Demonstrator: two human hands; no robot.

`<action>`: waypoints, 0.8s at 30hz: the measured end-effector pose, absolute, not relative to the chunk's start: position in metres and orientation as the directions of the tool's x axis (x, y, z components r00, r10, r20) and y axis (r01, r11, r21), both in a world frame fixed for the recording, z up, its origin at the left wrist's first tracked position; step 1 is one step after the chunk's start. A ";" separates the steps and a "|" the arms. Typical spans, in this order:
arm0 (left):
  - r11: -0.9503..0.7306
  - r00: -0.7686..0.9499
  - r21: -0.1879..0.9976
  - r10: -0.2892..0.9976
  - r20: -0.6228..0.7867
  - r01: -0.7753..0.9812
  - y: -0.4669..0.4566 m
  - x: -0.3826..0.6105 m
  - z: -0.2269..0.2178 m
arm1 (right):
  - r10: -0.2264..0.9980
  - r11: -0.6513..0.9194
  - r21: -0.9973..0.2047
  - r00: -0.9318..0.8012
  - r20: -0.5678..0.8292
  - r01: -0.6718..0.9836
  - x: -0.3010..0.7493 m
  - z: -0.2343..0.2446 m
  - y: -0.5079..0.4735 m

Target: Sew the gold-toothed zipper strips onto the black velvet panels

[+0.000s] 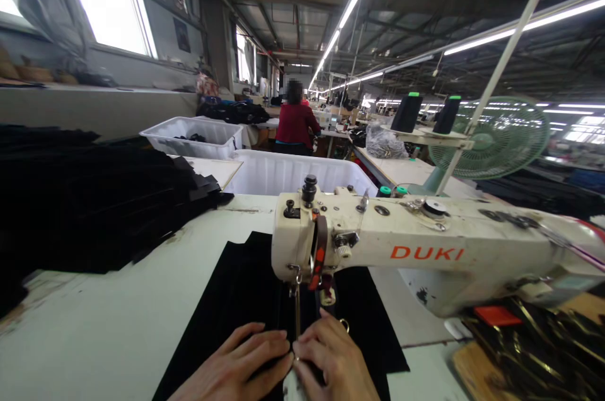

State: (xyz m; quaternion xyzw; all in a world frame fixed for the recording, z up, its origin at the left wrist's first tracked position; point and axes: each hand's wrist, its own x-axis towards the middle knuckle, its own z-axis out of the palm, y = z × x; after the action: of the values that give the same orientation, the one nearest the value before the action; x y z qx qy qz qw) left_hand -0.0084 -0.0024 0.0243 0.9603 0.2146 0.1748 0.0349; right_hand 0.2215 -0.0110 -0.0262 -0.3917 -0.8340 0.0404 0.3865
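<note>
A black fabric piece (236,300) lies flat on the white table under the head of a cream sewing machine (378,237) marked DUKI. My left hand (236,366) rests palm down on the fabric, fingers stretched out flat toward the needle. My right hand (333,357) sits just right of it, fingers pressed together on the fabric beside the presser foot (297,319). The two hands nearly touch in front of the needle.
A big pile of black fabric (85,205) covers the table's left side. White plastic bins (293,174) stand behind the machine. Thread cones (407,112) and a green fan (496,136) are at the right. A person in red (295,127) sits farther back.
</note>
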 end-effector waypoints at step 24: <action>-0.862 0.777 0.135 0.501 0.381 0.489 0.033 -0.017 0.011 | 0.799 0.515 -0.431 -0.233 0.554 0.741 0.224 -0.013 0.027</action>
State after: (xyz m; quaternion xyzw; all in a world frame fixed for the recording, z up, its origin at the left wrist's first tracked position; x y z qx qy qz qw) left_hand -0.0167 0.0335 0.0107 0.9426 0.2624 0.2059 0.0142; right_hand 0.2245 0.0272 -0.0131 -0.4911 -0.7841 0.0383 0.3774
